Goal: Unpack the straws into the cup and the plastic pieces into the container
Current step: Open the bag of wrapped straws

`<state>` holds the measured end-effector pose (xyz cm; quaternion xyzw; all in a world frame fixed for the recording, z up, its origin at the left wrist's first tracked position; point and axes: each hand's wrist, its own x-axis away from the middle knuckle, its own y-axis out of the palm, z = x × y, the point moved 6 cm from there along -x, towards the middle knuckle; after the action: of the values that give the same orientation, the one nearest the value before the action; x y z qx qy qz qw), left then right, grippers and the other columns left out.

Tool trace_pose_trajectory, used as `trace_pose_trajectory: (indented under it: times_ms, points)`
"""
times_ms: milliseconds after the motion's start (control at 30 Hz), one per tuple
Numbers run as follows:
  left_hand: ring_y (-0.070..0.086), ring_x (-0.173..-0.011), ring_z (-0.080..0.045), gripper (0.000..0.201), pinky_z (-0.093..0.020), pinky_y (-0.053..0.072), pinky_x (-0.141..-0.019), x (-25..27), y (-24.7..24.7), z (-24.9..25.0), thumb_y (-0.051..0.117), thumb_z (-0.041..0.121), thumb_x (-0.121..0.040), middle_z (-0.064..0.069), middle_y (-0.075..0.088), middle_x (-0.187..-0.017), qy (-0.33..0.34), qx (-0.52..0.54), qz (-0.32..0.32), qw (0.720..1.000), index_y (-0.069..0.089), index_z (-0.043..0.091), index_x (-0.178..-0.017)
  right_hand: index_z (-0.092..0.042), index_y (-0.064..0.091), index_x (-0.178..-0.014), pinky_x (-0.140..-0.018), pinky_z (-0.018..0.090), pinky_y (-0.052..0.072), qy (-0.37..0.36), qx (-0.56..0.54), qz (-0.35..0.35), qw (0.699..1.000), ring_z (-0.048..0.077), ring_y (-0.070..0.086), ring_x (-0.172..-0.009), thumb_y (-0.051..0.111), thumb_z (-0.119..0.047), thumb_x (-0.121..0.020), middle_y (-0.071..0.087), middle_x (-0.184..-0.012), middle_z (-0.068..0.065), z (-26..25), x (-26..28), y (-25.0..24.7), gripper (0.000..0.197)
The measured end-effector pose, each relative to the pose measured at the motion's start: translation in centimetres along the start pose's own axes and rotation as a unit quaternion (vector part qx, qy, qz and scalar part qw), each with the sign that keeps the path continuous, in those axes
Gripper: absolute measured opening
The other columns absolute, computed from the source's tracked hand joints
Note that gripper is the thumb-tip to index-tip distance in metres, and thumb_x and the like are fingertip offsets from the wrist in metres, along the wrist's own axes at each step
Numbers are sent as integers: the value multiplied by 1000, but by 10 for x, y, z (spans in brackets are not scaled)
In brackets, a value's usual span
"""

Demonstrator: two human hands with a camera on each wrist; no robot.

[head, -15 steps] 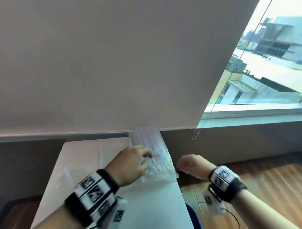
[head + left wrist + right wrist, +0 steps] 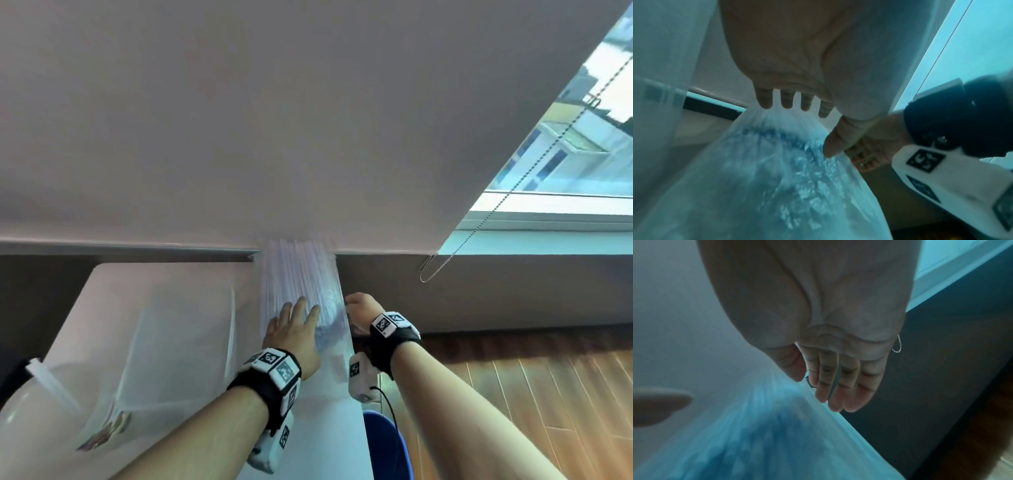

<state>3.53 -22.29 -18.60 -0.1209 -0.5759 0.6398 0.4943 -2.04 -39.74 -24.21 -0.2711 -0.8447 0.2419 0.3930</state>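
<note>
Clear straw bag (image 2: 301,291) under flat left hand (image 2: 294,330), right hand (image 2: 359,313) beside

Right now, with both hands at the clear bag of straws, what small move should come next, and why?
Probably close the left hand round the clear plastic bag of pale straws: its fingers lie straight on top, while the right hand touches only the bag's edge, so neither has a grip yet.

Right hand (image 2: 818,337) beside plastic bag (image 2: 766,434)
</note>
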Motion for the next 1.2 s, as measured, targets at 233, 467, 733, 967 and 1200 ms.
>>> trace_pose_trajectory:
  times_ms: [233,467,733,967,1200]
  points:
    - [-4,-150,-25,85,-42,7,-121,-14,16,-7,57,22,-88,2,-7,-163,4,-15,-6,1000,5,27,-155,-13,63,-82,-59,34,46,15,-174,-13,984,18,49,-50,55,-22,-96,51,-58,2,1,-16,8,18]
    - [12,-146,-24,69,-45,18,-116,-11,0,-3,50,19,-88,2,12,-160,18,13,-21,1000,22,25,-151,-20,47,-71,-64,36,48,-55,-110,108,987,14,49,-60,61,-19,-87,53,-65,-5,-11,9,-8,21]
    - [36,-134,-24,47,-43,33,-108,26,-26,-2,46,16,-90,4,31,-150,70,112,31,991,47,27,-136,-34,49,-72,-61,38,47,-159,-105,175,966,16,49,-58,57,-28,-82,57,-64,-4,-33,95,-39,14]
    - [35,-138,-22,64,-32,31,-113,88,-23,-10,47,14,-94,-4,24,-156,92,224,87,966,19,16,-152,-28,64,-109,-77,23,49,-192,76,178,962,16,67,-87,48,-2,-93,73,-94,-4,-20,194,-42,34]
    - [56,-118,-22,61,-34,46,-103,161,-2,-33,56,17,-95,-5,36,-150,116,289,191,931,30,14,-150,-39,60,-77,-79,32,54,-169,144,199,954,12,68,-88,43,3,-89,69,-83,-16,12,265,-13,47]
